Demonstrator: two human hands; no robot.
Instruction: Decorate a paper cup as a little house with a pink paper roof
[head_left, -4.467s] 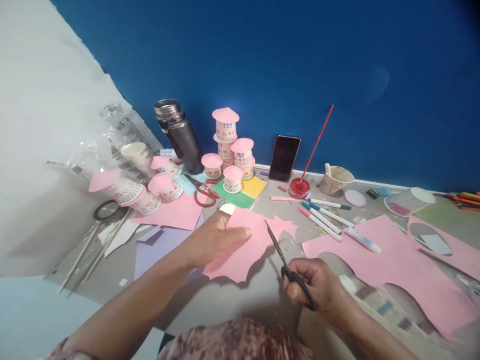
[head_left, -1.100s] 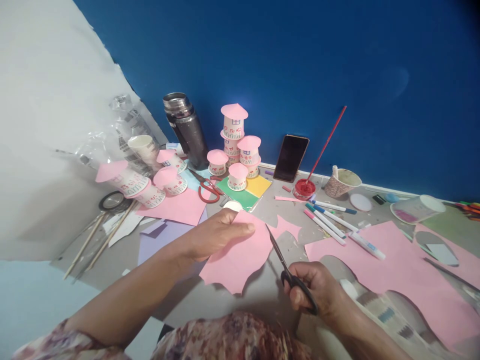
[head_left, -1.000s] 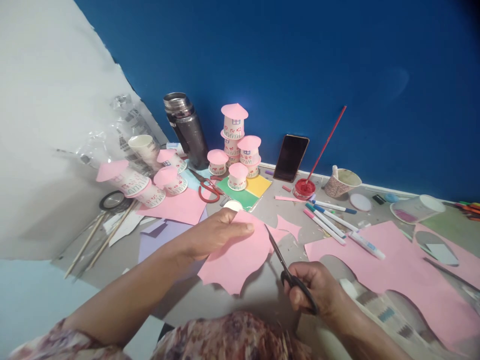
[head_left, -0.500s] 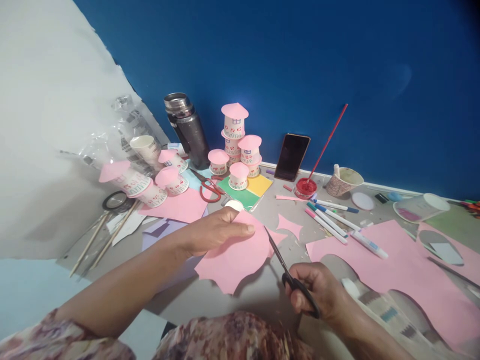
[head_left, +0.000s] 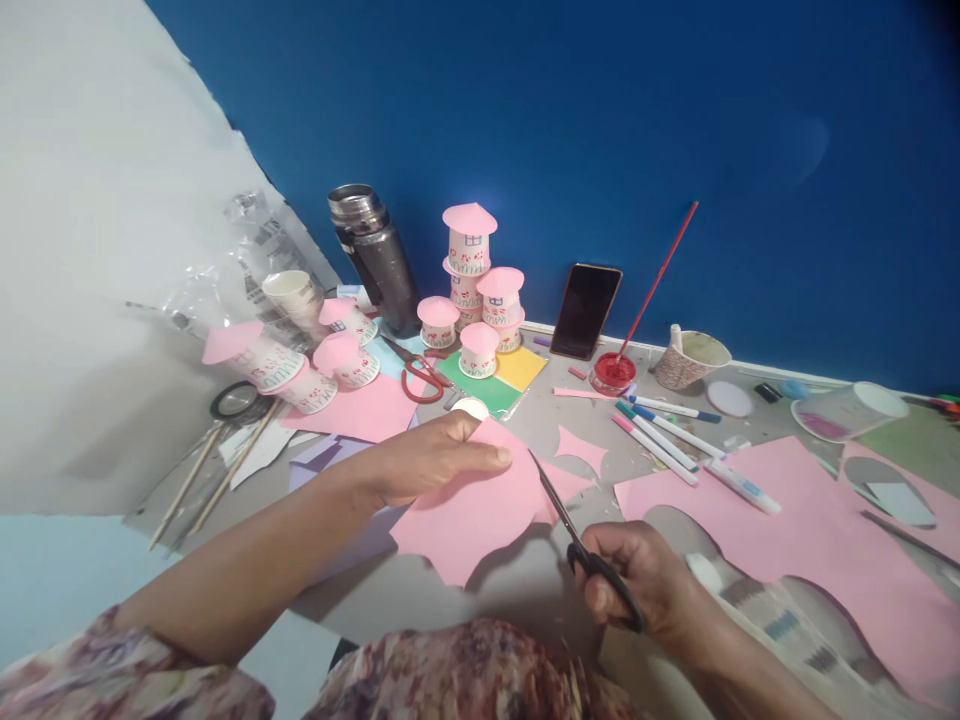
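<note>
Deep blue wall (head_left: pixel 585 110) backs a grey table (head_left: pixel 517 610), with a white wall (head_left: pixel 97 250) closing off the left side. Over the near part of the table, the left hand (head_left: pixel 433 462) is clamped on a piece of pink paper (head_left: pixel 476 515), thumb flat on top and the other fingers hidden. This paper, with its scalloped, pointed lower edge, sits in front of the person, between the two hands. The right hand (head_left: pixel 637 575) is closed around the handles of black-handled scissors (head_left: pixel 580 553), whose blades point away along the paper's right edge (how far apart they stand is hard to tell). A pink pointed flap (head_left: pixel 566 485) shows just beyond the blades, and a loose pink scrap (head_left: pixel 580 450) lies near it.

Beyond the left hand, a tower of pink-roofed paper cups (head_left: pixel 469 250) stands before the blue wall; tilted cups (head_left: pixel 277 365) lie farther left. One roofed cup (head_left: pixel 478 352) rests on a green-and-yellow sheet (head_left: pixel 466 388), near red-handled scissors (head_left: pixel 421 387) and a dark thermos flask (head_left: pixel 386 275). A smartphone (head_left: pixel 586 310) leans beside a red pot (head_left: pixel 613 375) holding a red stick (head_left: pixel 658 281). Felt-tip markers (head_left: pixel 660 440) lie beyond the right hand, next to a large pink sheet (head_left: pixel 787 510) with curved cut-outs.
</note>
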